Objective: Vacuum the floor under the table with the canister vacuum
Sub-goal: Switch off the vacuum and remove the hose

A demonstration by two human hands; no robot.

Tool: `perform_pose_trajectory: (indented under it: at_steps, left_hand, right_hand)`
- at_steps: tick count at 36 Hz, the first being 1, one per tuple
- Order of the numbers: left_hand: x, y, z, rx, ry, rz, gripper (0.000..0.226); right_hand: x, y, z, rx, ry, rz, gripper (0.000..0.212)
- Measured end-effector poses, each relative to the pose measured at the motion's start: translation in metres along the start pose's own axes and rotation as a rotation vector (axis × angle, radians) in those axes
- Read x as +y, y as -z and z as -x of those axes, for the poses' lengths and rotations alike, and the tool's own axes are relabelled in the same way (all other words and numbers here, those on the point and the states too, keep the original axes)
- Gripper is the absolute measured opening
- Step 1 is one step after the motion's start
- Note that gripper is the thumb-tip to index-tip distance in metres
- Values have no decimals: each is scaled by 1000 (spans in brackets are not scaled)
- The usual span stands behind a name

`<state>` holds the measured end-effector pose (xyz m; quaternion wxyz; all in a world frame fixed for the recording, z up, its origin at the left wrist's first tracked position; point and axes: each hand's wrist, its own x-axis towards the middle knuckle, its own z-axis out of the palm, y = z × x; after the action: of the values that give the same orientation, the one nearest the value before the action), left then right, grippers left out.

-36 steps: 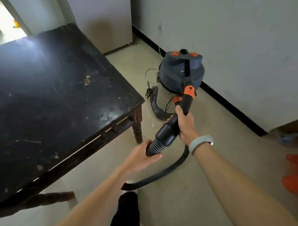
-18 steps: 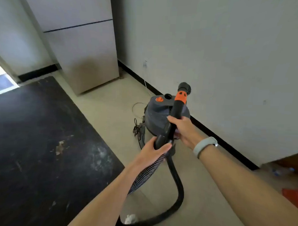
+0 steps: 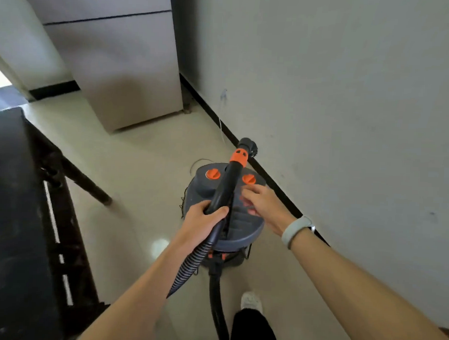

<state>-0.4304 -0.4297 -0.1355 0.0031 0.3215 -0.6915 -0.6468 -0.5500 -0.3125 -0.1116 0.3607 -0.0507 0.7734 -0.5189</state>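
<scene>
The grey round canister vacuum with two orange knobs on its lid (image 3: 224, 210) stands on the pale glossy tiled floor (image 3: 142, 172) at the centre of the view, close to the black skirting of the off-white wall (image 3: 348, 98) that fills the 1 to 4 o'clock side. No brand name, label or other writing can be read on the vacuum or anywhere else; the lid is partly blurred.

The left hand (image 3: 204, 220) grips the black rigid hose handle with an orange collar (image 3: 226, 185), fingers and thumb curled round its lower end. The handle points up toward 12 o'clock, crossing above the lid, and its black tip sits just past the orange collar. From under the left hand the black ribbed flexible hose (image 3: 189, 267) runs down toward 7 o'clock, and another stretch of it leaves the front of the canister toward 6 o'clock.

The right hand (image 3: 263, 204) is above the lid at 3 o'clock of the handle, apart from it, fingers spread and loosely bent; it is motion-blurred, and whether it touches the lid cannot be told. A pale grey wristband (image 3: 295, 229) circles that wrist.

The dark wooden table with a worn black top (image 3: 10, 213) fills the 8 to 10 o'clock edge, one leg standing on the floor. A tall light grey fridge (image 3: 125, 64) stands at 11 o'clock. A white shoe (image 3: 250, 301) shows at 6 o'clock.
</scene>
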Motion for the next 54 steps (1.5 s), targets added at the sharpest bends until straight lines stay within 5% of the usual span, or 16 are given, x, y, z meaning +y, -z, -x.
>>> perform_pose_trajectory:
  at_steps: [10,18,23,33,39,43,48,54]
  left_hand:
    - [-8,-58,-63,303,93,-71,16]
    - [-32,-58,-76,401,126,-76,9]
    - [-42,-52,-73,392,126,-87,8]
    - [-37,-44,-78,475,115,-48,14]
    - [-41,-27,-83,595,122,-13,14]
    - [-45,-18,-84,601,142,-36,14]
    - [-58,-4,-79,594,189,-18,20]
    - [-70,9,-81,576,206,-10,18]
  right_hand:
    - [52,97,-129,-21,-93,268,27]
    - [65,60,-232,-117,11,779,46]
    - [74,35,-253,6,-22,1005,43]
    - [73,44,-258,56,326,1442,39]
    - [47,-1,-257,-58,507,1332,45]
    - [35,-49,-261,-181,300,1230,56]
    - [39,-80,-273,-96,131,1241,48]
    - [42,-82,-279,-136,143,1320,40]
